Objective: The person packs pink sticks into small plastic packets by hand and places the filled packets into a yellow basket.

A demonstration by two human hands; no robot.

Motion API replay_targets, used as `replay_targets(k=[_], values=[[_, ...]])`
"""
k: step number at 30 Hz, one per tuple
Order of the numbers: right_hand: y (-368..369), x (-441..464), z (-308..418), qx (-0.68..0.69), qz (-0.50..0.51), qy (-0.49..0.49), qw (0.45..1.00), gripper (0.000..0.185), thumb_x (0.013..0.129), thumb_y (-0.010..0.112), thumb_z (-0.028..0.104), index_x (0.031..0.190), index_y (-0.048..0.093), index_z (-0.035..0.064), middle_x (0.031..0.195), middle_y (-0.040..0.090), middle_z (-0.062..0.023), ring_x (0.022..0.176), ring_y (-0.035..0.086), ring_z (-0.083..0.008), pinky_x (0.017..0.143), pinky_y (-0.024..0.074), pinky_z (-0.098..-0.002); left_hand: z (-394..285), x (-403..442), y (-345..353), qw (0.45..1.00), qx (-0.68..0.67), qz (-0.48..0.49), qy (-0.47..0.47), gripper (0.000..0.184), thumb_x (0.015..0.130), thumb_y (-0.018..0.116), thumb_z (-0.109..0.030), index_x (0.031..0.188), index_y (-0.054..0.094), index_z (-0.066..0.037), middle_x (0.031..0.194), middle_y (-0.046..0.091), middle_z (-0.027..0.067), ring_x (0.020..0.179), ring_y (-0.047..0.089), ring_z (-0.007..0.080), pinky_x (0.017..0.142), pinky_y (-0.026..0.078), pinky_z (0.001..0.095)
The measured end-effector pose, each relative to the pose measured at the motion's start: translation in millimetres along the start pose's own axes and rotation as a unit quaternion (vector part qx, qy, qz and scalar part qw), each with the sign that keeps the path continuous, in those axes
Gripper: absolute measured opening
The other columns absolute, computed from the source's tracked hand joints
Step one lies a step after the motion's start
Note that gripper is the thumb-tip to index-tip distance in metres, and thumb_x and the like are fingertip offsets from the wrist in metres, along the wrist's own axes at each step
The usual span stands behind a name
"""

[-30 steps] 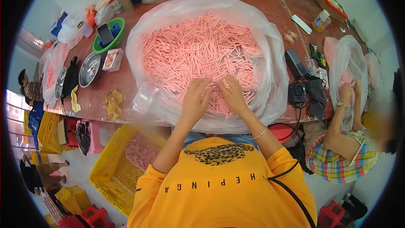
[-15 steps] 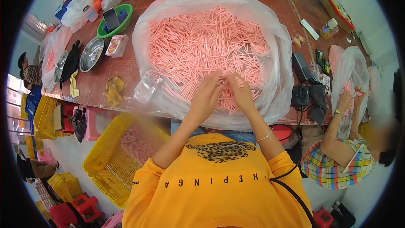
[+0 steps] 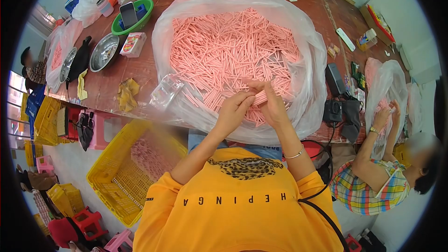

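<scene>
A large clear plastic bag (image 3: pixel 313 72), rolled open on the table, holds a heap of thin pink sticks (image 3: pixel 224 51). Over its near side my two hands meet around a small bundle of pink sticks (image 3: pixel 260 97). My right hand (image 3: pixel 274 109) is cupped about the bundle, thumb and fingers closed on it. From the left, my left hand (image 3: pixel 234 111) presses its curled fingers against the bundle's end. Part of the bundle is hidden behind the fingers. A small clear plastic packet (image 3: pixel 166 91) lies on the bag's left edge.
A yellow crate (image 3: pixel 105 170) with pink bundles stands below left. On the table are a green basin (image 3: pixel 148 14) with a phone, a steel bowl (image 3: pixel 103 53), a small box (image 3: pixel 133 45) and a black device (image 3: pixel 332 108). At right, a co-worker (image 3: pixel 373 182) handles another bag.
My hands have closed in on each other, and the pink sticks between them now form a tighter bundle. My left fingers have curled in. The view has shifted slightly.
</scene>
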State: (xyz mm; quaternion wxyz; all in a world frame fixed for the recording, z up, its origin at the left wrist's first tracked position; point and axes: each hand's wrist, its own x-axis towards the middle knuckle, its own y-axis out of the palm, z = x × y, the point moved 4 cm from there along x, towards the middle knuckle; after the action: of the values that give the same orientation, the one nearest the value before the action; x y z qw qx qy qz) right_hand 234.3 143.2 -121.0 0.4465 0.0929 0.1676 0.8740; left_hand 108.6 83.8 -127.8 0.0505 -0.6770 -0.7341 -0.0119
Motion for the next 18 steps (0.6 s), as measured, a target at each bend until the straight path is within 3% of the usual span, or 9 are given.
replay_targets(k=[4,9,13,15,18], values=[[5,-2,0,0.052,0.028,0.02,0.998,0.056,0.108,0.03,0.045,0.127,0.057,0.0001,0.135,0.055,-0.0141,0.121,0.049,-0.0195,0.098,0.0498,-0.0368,3,2,1,0.993,-0.094,0.006,-0.077,0.025,0.098,0.061,-0.016,0.115,0.066,0.002,0.09,0.063,0.0014,0.081,0.057,0.0086,0.072,0.047,0.0238],[6,-4,3,0.048,0.029,0.052,0.997,0.057,0.107,0.033,0.046,0.13,0.056,-0.0006,0.136,0.055,-0.0134,0.116,0.057,-0.0223,0.098,0.0505,-0.037,4,5,-3,0.999,-0.04,-0.004,-0.03,0.019,0.095,0.064,-0.013,0.106,0.07,0.001,0.086,0.064,0.0019,0.078,0.057,0.0094,0.07,0.047,0.0246],[1,-2,-1,-0.076,0.015,-0.012,0.997,0.054,0.107,0.035,0.042,0.127,0.059,-0.0022,0.126,0.062,-0.0133,0.113,0.06,-0.0204,0.097,0.0508,-0.0341,-17,8,-7,0.979,0.155,-0.047,0.121,0.012,0.09,0.067,-0.009,0.097,0.071,0.0,0.081,0.063,0.0064,0.073,0.057,0.014,0.067,0.045,0.0269],[-6,1,0,-0.156,-0.031,-0.058,0.986,0.053,0.108,0.037,0.041,0.126,0.059,-0.0033,0.12,0.065,-0.0134,0.111,0.061,-0.0193,0.096,0.051,-0.0333,-16,10,-14,0.976,0.165,-0.084,0.117,0.011,0.089,0.068,-0.007,0.096,0.07,0.0,0.08,0.061,0.0083,0.071,0.057,0.0167,0.065,0.045,0.028],[-20,2,-11,-0.036,-0.073,0.011,0.997,0.051,0.108,0.037,0.038,0.125,0.059,-0.0048,0.116,0.067,-0.0144,0.109,0.062,-0.0197,0.095,0.0504,-0.0334,-9,13,-24,0.971,0.17,-0.119,0.12,0.009,0.089,0.067,-0.006,0.094,0.069,0.001,0.077,0.06,0.0088,0.071,0.057,0.0191,0.065,0.045,0.0307]])
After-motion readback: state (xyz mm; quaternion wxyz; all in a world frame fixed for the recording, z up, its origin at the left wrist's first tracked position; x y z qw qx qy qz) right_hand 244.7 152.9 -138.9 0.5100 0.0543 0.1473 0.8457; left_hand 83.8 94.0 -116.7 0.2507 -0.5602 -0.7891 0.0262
